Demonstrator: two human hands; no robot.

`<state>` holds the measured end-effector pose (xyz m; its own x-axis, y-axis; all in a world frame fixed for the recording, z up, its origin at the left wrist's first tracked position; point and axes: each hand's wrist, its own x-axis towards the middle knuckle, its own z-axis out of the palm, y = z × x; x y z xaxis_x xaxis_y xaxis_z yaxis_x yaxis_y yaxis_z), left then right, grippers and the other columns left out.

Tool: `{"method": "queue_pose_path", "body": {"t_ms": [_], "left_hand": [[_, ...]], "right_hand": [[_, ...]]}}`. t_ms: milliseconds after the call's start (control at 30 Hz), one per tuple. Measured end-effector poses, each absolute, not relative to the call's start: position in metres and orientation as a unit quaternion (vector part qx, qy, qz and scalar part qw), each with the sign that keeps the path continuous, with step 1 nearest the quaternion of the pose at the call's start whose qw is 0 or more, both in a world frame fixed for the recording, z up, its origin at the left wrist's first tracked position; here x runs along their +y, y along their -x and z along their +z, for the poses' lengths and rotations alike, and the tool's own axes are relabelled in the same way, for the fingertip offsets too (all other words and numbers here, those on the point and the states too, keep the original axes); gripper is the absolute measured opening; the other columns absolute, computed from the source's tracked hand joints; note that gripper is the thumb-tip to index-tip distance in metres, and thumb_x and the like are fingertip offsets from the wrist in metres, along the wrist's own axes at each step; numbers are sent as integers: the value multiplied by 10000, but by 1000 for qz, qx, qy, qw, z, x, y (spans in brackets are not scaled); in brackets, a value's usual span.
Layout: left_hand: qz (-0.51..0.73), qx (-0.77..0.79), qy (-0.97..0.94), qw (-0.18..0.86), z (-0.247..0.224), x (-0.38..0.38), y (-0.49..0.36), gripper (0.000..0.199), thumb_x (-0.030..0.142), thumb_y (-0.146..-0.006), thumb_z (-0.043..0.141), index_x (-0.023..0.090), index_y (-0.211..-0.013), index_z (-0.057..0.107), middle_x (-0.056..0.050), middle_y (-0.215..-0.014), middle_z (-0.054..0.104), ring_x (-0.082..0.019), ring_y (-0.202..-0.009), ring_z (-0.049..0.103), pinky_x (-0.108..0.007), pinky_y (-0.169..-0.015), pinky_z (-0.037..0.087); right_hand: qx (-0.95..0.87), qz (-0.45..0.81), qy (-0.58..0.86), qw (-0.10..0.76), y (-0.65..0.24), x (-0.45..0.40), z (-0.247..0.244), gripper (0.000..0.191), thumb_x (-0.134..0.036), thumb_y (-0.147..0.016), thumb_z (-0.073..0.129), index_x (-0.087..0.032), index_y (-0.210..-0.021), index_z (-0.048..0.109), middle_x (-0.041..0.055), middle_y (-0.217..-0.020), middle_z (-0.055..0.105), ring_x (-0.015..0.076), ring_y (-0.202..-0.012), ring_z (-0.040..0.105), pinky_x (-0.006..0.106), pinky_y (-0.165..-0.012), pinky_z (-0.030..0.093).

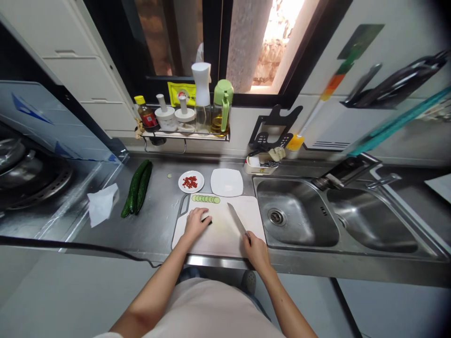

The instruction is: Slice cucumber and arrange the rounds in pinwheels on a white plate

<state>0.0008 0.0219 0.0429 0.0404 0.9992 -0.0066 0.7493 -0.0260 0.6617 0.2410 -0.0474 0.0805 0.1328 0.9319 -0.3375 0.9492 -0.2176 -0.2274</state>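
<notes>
A white cutting board (225, 239) lies on the steel counter. My right hand (256, 251) grips the handle of a knife (237, 219), whose blade points up and left over the board. On the board's left part, my left hand (197, 223) is closed around a small dark green piece (207, 220), probably cucumber, mostly hidden by the fingers. A row of thin cucumber slices (206, 199) lies along the board's back edge. Behind the board are a round plate (182, 181) with chopped red pieces (190, 182) and a white square plate (227, 182) with nothing on it.
Whole cucumbers (138, 188) and a crumpled white paper (102, 205) lie at left. A double sink (299, 211) adjoins the board's right side. A shelf (186, 136) behind holds bottles and jars. A black cable (88, 247) crosses the front left.
</notes>
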Motion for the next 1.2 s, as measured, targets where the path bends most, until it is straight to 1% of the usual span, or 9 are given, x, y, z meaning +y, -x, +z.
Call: {"method": "queue_pose_path", "body": {"t_ms": [100,167,233,333,500,633,767,967,1200], "left_hand": [[187,651,-689,258,47,8,3,480,401,-741,652,258,-1193,576,-68,-1125,606,-248,-1083,521,-376,-936,371],[163,651,-695,259,49,2,4,524,376,-717,678,273,-1215,554,-65,-1142,599,-253,-1098,514,-378,-946,352],[151,649,-700,257,49,-1,4,515,316,-711,680,283,-1209,551,-58,-1140,603,-250,-1099,516,-376,-949,340],[145,649,-702,256,48,-2,3,447,238,-735,637,282,-1175,568,-49,-1109,622,-239,-1088,531,-373,-947,335],[175,655,-683,270,43,-1,2,375,192,-730,618,254,-1100,607,-44,-1052,654,-220,-1052,564,-357,-935,371],[264,674,-630,282,35,6,11,395,230,-707,655,232,-1100,614,-49,-1053,658,-196,-954,601,-322,-866,442],[347,732,-536,236,28,21,37,435,283,-715,660,221,-1142,596,-59,-1024,653,-187,-895,609,-303,-821,476],[313,821,-446,172,20,37,85,442,346,-720,667,217,-1138,604,-60,-993,662,-199,-873,615,-312,-806,471],[256,850,-431,159,9,46,97,422,367,-746,664,235,-1142,602,-77,-1045,657,-230,-944,618,-339,-841,451]], "right_hand": [[633,-205,-746,42,-237,-45,81,310,-344,-946,345,-227,-1093,591,61,-899,704,170,-809,635,242,-605,291],[637,-205,-742,55,-235,-44,81,311,-347,-950,334,-228,-1077,592,61,-890,701,172,-803,633,244,-594,283],[639,-204,-739,62,-233,-43,81,315,-349,-952,324,-231,-1064,595,58,-876,698,172,-797,632,243,-585,276],[642,-205,-736,64,-232,-42,81,318,-359,-953,322,-233,-1053,596,54,-865,696,168,-788,630,241,-584,277],[643,-206,-734,69,-232,-42,80,332,-370,-952,314,-223,-1040,599,68,-875,695,178,-802,632,249,-593,293],[643,-208,-733,75,-232,-40,79,348,-366,-953,297,-215,-1044,598,79,-893,693,185,-829,633,253,-610,315],[643,-219,-729,86,-231,-37,79,349,-363,-952,294,-211,-1056,591,82,-917,687,180,-836,631,250,-638,340],[639,-224,-730,90,-231,-35,77,363,-363,-951,271,-210,-1050,584,92,-934,688,199,-851,634,260,-634,340],[636,-230,-731,94,-231,-35,76,366,-372,-953,267,-212,-1063,578,95,-948,684,199,-862,632,259,-653,349]]}}
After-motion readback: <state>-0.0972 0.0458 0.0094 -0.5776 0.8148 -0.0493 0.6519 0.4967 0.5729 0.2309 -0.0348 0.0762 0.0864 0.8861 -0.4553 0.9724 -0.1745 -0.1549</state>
